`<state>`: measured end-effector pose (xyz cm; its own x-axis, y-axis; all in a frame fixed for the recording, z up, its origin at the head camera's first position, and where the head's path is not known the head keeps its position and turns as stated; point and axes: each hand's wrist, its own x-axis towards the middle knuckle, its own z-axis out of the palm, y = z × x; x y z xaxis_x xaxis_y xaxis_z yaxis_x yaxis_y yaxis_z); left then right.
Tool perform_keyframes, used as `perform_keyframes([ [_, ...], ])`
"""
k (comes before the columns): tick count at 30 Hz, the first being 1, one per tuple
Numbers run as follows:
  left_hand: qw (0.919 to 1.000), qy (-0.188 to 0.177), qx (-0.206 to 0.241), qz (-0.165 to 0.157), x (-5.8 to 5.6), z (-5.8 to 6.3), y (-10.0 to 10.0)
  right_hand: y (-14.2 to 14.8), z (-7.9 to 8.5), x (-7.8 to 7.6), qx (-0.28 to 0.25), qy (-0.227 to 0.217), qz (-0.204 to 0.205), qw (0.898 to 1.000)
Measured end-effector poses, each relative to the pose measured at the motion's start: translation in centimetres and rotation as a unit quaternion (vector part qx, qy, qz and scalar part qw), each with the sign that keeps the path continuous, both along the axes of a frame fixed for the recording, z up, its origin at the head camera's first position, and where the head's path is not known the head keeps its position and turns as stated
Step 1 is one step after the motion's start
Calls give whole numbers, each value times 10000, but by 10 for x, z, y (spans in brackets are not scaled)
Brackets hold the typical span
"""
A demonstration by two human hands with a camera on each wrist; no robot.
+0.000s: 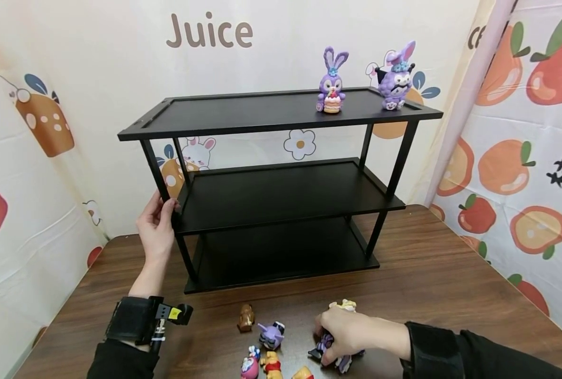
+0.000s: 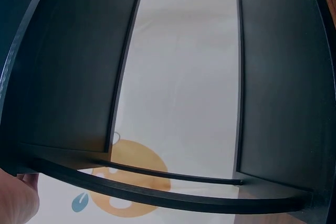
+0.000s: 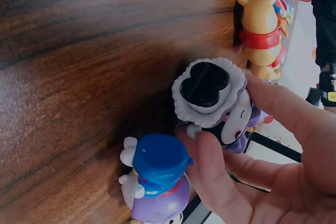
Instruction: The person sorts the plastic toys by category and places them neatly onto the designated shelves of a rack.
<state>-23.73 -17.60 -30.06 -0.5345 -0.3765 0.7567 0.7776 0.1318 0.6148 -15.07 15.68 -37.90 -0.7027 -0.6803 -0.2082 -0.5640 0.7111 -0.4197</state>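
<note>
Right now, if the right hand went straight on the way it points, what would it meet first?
Probably the purple figurine to its left on the table, though the right hand might pass above it; height is unclear.

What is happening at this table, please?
A person's left hand grips a black three-tier rack by its left front post, about halfway up. The right hand pinches a figurine with a white frill. Two purple figurines stand on the top shelf, and more figurines are on the table.

purple-white figurine (image 3: 212, 98): pinched in right hand (image 1: 344, 331) | black three-tier shelf (image 1: 281, 195): upright on table (image 1: 418, 284)
</note>
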Motion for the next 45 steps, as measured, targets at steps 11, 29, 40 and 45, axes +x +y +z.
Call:
perform_keyframes([
  [11, 10000, -6, 7, -9, -2, 1, 1, 0, 1, -18, -974, 353, -336, 9941],
  [29, 9995, 54, 196, -254, -2, 1, 0, 5, -15, -16, -1939, 899, -611, 9750],
  [40, 9997, 55, 156, -168, -3, -1, 0, 8, -18, -6, -1334, 1227, -647, 9813],
  [45, 9993, 63, 219, -299, -1, -1, 0, 9, -19, -6, -1211, 1252, -592, 9829],
])
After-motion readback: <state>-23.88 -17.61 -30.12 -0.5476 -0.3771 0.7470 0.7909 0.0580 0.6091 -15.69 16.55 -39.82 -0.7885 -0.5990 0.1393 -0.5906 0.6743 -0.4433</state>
